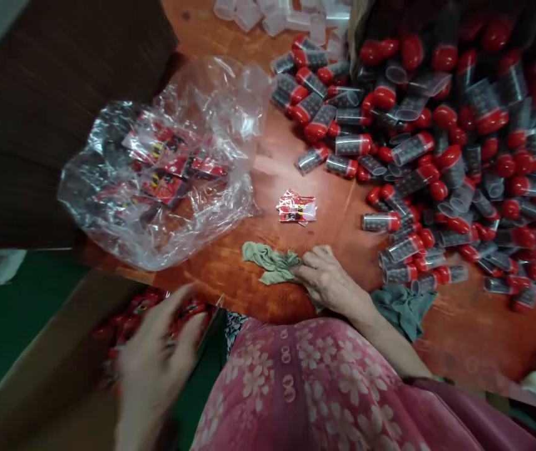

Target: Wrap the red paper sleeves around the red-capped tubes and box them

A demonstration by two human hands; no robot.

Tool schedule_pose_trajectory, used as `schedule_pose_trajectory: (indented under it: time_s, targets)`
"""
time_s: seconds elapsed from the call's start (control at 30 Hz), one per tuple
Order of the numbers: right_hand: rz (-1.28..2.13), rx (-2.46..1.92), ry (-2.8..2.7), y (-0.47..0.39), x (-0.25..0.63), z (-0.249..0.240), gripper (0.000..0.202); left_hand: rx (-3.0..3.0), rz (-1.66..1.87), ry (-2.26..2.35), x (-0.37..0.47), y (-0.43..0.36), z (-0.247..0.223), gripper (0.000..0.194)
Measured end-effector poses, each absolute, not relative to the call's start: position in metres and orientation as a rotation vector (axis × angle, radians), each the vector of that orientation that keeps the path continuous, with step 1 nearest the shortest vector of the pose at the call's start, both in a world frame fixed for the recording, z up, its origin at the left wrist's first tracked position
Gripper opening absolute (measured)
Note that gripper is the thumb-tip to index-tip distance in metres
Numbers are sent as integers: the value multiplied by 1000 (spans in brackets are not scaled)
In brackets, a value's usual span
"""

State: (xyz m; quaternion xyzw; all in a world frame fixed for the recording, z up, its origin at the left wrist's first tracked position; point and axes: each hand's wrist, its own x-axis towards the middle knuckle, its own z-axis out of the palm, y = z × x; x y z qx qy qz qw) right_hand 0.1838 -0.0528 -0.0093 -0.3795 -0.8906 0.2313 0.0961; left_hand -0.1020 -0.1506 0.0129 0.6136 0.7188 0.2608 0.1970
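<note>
My right hand [327, 280] rests at the table's near edge, its curled fingers closed on a crumpled light-green cloth [270, 262]. Just beyond lie a few shiny red printed labels [297, 208]. My left hand [158, 357], smeared by motion, is over a cardboard box [61, 351] below the table edge. Its thumb and fingers are apart, with nothing visible between them. Red items [124, 322] fill part of that box, partly hidden by the hand. A clear plastic bag [221, 100] on the table's left holds more red printed labels [164, 163].
A large heap of clear tubes with red rounded caps [409, 150], dark beads inside many, covers the table's [230, 282] right side. Translucent empty cups [277, 19] lie at the back. A dark-green cloth [404, 310] sits under my right forearm. A dark panel [61, 113] stands left.
</note>
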Motion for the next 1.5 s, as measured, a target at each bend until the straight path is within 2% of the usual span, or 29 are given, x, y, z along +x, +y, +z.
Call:
schedule_pose_trajectory:
  time_s: [0.07, 0.13, 0.3, 0.5, 0.63, 0.73, 0.9, 1.0, 1.13, 1.33, 1.5]
  targets:
    - [647, -1110, -2627, -49, 183, -12, 30, 2111, 715, 1659, -58, -116, 2, 52]
    - [601, -1131, -2628, -46, 184, -11, 35, 2333, 668, 1492, -25, -88, -11, 47]
    - [550, -1272, -2536, -42, 204, 6, 30, 2584, 528, 1503, 1, -63, -38, 23]
    - [83, -1930, -2274, -25, 250, 21, 29, 2588, 623, 1549, 4, -54, -33, 40]
    - [74, -2225, -2265, -18, 255, 18, 41, 2466, 609, 1566, 7, -32, -20, 42]
    - [132, -2203, -2297, -21, 246, 14, 48, 2445, 650, 1545, 11, -10, -18, 37]
    - [145, -1953, -2450, -36, 231, 7, 45, 2521, 494, 1385, 19, 17, -29, 53]
    - [226, -1752, -2564, -46, 228, 3, 37, 2493, 474, 1334, 18, 19, -37, 45]
    - [345, -1600, -2521, -54, 228, -3, 22, 2534, 661, 1276, 14, 19, -40, 31]
    - [325, -1689, -2186, -46, 230, -17, 32, 2595, 854, 1284, 12, 23, -37, 20]
    - [372, -1784, -1973, -31, 234, -22, 18, 2548, 800, 1364, 13, 22, -41, 20]
